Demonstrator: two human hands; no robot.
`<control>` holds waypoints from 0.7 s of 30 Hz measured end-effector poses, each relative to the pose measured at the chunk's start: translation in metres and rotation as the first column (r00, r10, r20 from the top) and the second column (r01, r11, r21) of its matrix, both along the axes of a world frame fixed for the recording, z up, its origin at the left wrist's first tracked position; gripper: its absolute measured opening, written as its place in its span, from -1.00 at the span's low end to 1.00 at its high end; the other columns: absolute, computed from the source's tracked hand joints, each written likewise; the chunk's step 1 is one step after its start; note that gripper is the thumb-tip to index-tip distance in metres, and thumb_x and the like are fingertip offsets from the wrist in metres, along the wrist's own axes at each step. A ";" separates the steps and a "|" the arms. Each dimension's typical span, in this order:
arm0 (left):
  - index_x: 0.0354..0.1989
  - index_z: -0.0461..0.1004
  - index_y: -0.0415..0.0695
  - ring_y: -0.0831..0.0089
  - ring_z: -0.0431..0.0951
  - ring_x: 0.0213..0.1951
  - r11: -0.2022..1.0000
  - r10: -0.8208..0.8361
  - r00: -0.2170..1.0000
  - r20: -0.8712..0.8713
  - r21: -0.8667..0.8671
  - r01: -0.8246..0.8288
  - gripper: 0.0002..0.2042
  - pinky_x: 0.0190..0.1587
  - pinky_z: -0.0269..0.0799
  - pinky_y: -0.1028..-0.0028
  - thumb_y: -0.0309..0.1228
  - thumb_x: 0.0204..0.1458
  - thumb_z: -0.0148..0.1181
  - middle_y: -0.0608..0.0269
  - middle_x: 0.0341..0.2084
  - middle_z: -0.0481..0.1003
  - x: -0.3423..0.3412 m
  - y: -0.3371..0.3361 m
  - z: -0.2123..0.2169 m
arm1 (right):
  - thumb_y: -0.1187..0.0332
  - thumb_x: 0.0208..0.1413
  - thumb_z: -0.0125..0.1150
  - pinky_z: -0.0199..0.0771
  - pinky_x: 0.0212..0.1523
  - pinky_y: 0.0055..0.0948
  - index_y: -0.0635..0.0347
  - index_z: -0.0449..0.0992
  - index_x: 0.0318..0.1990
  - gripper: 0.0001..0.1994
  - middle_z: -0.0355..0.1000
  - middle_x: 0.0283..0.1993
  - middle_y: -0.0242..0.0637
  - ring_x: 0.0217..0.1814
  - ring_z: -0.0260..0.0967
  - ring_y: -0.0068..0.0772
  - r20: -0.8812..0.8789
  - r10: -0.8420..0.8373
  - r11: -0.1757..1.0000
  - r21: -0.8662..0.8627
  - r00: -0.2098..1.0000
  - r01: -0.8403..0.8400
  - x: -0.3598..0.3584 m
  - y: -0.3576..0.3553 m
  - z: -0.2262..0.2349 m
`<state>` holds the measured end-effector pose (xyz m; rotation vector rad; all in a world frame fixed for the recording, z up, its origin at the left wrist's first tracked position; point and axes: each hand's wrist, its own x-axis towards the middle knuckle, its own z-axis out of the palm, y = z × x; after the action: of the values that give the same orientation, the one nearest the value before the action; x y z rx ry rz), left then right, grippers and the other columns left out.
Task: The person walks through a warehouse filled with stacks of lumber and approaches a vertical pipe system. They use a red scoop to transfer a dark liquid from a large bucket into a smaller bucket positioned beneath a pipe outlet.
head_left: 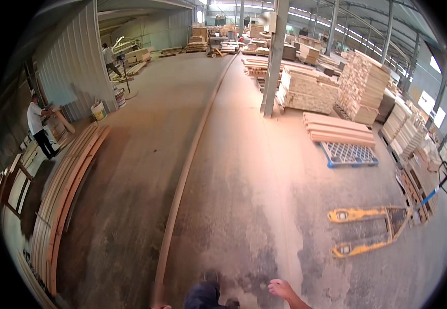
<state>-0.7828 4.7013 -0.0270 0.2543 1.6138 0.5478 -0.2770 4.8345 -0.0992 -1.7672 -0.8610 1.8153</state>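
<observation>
Head view: long wooden strip [192, 154] runs lengthwise away, near left hand [160, 307].

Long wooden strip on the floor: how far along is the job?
Done: a pile of strips lies along the left wall. In hand: one long strip reaches the left hand, grip unclear; the right hand is free. Left: this strip lies apart from the pile.
</observation>
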 end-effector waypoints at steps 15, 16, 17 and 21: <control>-0.35 0.39 -0.30 0.51 0.43 -0.51 0.934 -0.068 0.996 -0.052 0.347 0.082 -0.79 -0.46 0.41 0.51 -0.36 -0.02 0.06 0.26 -0.55 0.40 -0.079 0.716 0.014 | 0.19 -0.21 0.08 0.41 -0.30 -0.16 0.19 0.51 -0.39 -0.72 0.45 -0.38 -0.02 -0.29 0.40 -0.01 0.745 0.473 0.672 0.042 0.471 -0.739 -0.029 0.482 -0.046; -0.35 0.39 -0.30 0.52 0.43 -0.50 0.915 -0.032 0.996 -0.079 0.400 0.062 -0.78 -0.44 0.41 0.52 -0.36 -0.02 0.06 0.26 -0.54 0.41 -0.081 0.768 0.026 | 0.19 -0.22 0.08 0.40 -0.30 -0.16 0.19 0.51 -0.39 -0.71 0.44 -0.39 -0.01 -0.28 0.39 0.00 0.675 0.476 0.736 0.044 0.563 -0.676 -0.032 0.505 -0.049; -0.34 0.39 -0.29 0.53 0.43 -0.50 0.896 0.000 0.995 -0.103 0.441 0.046 -0.78 -0.42 0.42 0.52 -0.35 -0.02 0.07 0.27 -0.54 0.41 -0.081 0.817 0.034 | 0.18 -0.22 0.08 0.40 -0.30 -0.16 0.20 0.51 -0.39 -0.71 0.44 -0.40 -0.01 -0.28 0.39 0.00 0.596 0.472 0.797 0.027 0.649 -0.604 -0.033 0.527 -0.057; -0.34 0.43 -0.28 0.55 0.44 -0.51 0.946 -0.031 0.980 -0.195 0.310 0.092 -0.74 -0.47 0.38 0.55 -0.30 -0.05 0.06 0.27 -0.56 0.45 -0.129 0.942 -0.021 | 0.16 -0.16 0.05 0.40 -0.35 -0.17 0.23 0.50 -0.46 -0.71 0.44 -0.41 -0.01 -0.34 0.38 0.04 0.741 0.586 0.536 -0.052 0.327 -0.842 -0.072 0.716 -0.131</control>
<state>-0.9122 5.6434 -0.0478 0.6112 1.6884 0.7542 -0.3485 5.5504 -0.2305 -1.9463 -2.5045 1.1483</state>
